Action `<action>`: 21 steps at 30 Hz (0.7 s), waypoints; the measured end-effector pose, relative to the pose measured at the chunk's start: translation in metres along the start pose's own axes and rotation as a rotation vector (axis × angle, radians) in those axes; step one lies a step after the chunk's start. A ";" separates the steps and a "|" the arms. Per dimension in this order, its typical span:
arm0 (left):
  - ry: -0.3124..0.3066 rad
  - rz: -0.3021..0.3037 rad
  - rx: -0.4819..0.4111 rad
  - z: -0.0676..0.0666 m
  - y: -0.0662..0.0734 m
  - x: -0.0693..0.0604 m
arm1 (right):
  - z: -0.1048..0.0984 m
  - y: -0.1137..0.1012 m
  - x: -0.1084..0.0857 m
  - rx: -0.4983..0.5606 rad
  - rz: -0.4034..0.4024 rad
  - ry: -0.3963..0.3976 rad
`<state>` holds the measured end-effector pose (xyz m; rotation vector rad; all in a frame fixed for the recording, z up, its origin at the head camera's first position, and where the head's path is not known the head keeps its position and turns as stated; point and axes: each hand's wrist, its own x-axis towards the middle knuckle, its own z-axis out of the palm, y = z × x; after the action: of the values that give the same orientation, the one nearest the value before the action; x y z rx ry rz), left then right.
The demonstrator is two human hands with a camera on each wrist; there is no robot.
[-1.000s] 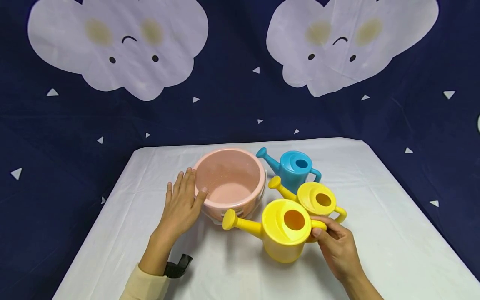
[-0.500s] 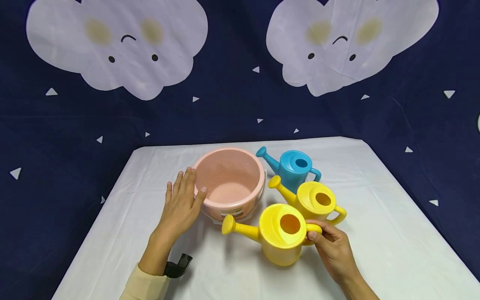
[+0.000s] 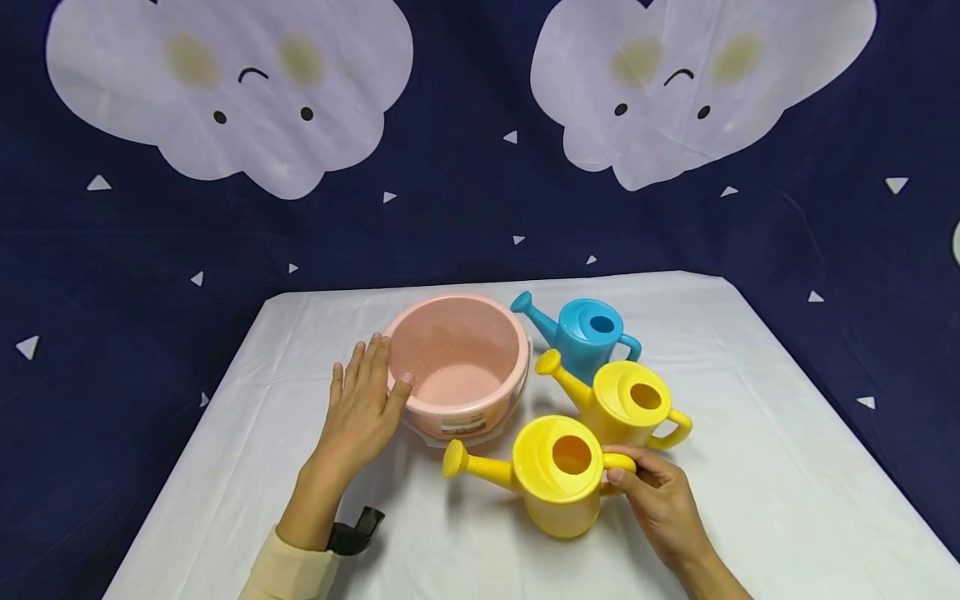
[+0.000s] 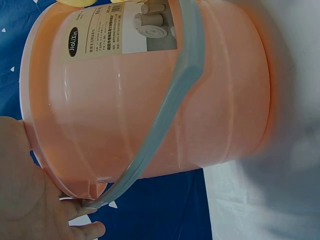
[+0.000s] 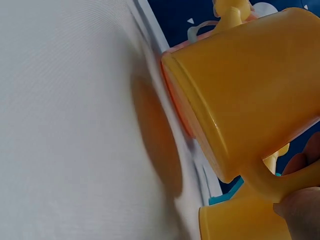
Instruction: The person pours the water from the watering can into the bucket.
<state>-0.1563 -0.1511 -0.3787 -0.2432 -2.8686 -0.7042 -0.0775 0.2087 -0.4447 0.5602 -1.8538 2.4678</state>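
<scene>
My right hand (image 3: 660, 504) grips the handle of a yellow watering can (image 3: 558, 500), whose spout points left. In the right wrist view, a gap and a shadow separate the base of this can (image 5: 245, 90) from the cloth. My left hand (image 3: 358, 417) rests on the left rim of a pink bucket (image 3: 457, 321), fingers straight. In the left wrist view, the bucket's grey handle (image 4: 162, 120) hangs down its side, below a printed label (image 4: 100, 30). Behind the held can stand a second yellow watering can (image 3: 626, 400) and a blue one (image 3: 588, 346).
White cloth covers the table (image 3: 765, 467). A dark blue backdrop (image 3: 465, 225) with cloud shapes rises behind its far edge. A black strap piece (image 3: 356, 532) sticks out from my left wrist. The bucket and both standing cans are close together.
My right hand has drawn the yellow watering can slightly toward me and to the left, away from the second yellow can. The left hand and bucket have stayed put.
</scene>
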 end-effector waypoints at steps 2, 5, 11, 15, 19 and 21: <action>0.002 0.000 -0.001 0.000 0.000 0.000 | 0.000 0.001 0.000 -0.008 0.013 0.001; 0.003 0.000 -0.003 0.000 0.000 0.001 | 0.000 0.003 -0.001 -0.027 0.057 0.019; -0.003 0.000 -0.004 0.000 0.000 0.001 | 0.000 0.006 -0.002 -0.054 0.103 0.028; -0.001 0.003 -0.006 0.000 0.000 0.001 | 0.000 0.007 -0.003 -0.043 0.093 0.025; -0.005 -0.002 -0.001 -0.001 0.000 0.000 | -0.002 0.008 -0.003 -0.050 0.117 0.043; -0.007 -0.003 -0.001 -0.001 0.000 0.000 | -0.003 0.009 -0.004 -0.054 0.123 0.045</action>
<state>-0.1563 -0.1517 -0.3780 -0.2423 -2.8754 -0.7070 -0.0767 0.2093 -0.4549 0.3959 -1.9890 2.4720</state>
